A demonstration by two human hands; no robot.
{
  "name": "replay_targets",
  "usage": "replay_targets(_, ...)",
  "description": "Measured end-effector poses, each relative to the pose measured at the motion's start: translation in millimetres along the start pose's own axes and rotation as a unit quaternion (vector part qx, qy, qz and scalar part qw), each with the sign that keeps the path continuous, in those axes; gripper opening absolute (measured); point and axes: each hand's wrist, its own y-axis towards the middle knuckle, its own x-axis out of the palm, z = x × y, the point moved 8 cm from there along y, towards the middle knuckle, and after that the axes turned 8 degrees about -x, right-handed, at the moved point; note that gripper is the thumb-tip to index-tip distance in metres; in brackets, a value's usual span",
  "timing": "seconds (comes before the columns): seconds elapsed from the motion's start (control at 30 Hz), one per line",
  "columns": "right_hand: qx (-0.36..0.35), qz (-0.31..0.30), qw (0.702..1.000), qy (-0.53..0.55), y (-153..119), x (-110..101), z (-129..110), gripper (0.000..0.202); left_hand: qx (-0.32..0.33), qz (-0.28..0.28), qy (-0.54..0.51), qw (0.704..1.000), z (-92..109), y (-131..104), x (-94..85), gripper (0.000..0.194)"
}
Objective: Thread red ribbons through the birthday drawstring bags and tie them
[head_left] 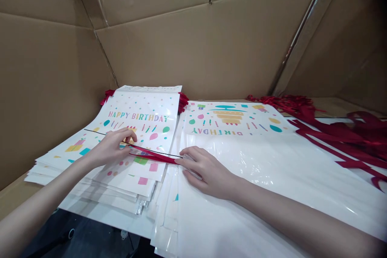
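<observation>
A red ribbon (159, 157), with a thin black cord (94, 131) alongside it, is stretched between my two hands above a stack of glossy white sheets (136, 102) printed "HAPPY BIRTHDAY". My left hand (115, 146) pinches the ribbon's left end over the print. At the other end, the fingers of my right hand (208, 173) close on the ribbon, near the left edge of a second pile of glossy sheets (242, 157). The print on that pile is upside down, and much of its surface is plain white.
Red tassels (183, 102) show behind the left stack. More red ribbons (320, 129) lie loose across the right pile, beside a bunched red heap (281, 102). Tall brown cardboard walls (193, 44) enclose the back and sides. Below the front edge is a dark floor (87, 234).
</observation>
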Motion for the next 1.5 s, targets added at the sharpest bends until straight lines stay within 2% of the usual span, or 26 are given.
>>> replay_targets(0.1,-0.003,0.008,1.000,0.001,-0.3,-1.2,-0.1,0.030,0.007,0.044,-0.011,0.999,3.2,-11.2,-6.3,0.017)
replay_targets(0.17,-0.003,0.012,1.000,0.002,-0.7,-1.3,0.1,0.028,0.007,0.055,-0.017,0.998,1.9,-19.7,-4.2,0.017)
replay_targets(0.3,0.001,0.009,1.000,0.005,-1.4,0.2,1.2,0.026,-0.007,0.010,-0.053,0.999,-8.6,-32.0,10.1,0.026)
replay_targets(0.4,0.004,0.004,1.000,0.007,-1.7,1.0,1.8,0.027,-0.014,-0.015,-0.075,0.997,-19.0,-34.7,13.8,0.029)
replay_targets(0.57,0.005,0.004,1.000,0.009,-2.2,0.9,2.1,0.028,0.018,-0.013,-0.053,0.998,-30.9,-32.4,8.3,0.030)
replay_targets(0.73,0.000,0.006,1.000,0.007,-2.3,0.5,2.0,0.027,0.010,-0.013,-0.037,0.999,-45.0,-32.2,8.7,0.027)
replay_targets(0.87,0.011,0.000,1.000,0.014,-2.3,0.7,3.1,0.028,0.017,-0.003,-0.027,0.999,-46.7,-34.0,10.3,0.028)
replay_targets(1.0,0.038,0.013,0.999,0.033,-2.8,-2.1,5.8,0.034,0.034,0.000,-0.017,0.999,-30.3,-38.4,13.8,0.027)
replay_targets(1.2,0.042,0.003,0.998,0.036,-2.7,-1.6,4.5,0.042,0.039,0.037,-0.006,0.999,15.8,-42.2,23.3,0.023)
replay_targets(1.5,0.042,-0.008,0.999,0.021,1.2,3.5,4.8,0.044,0.096,0.057,-0.038,0.993,100.7,-8.0,50.0,0.014)
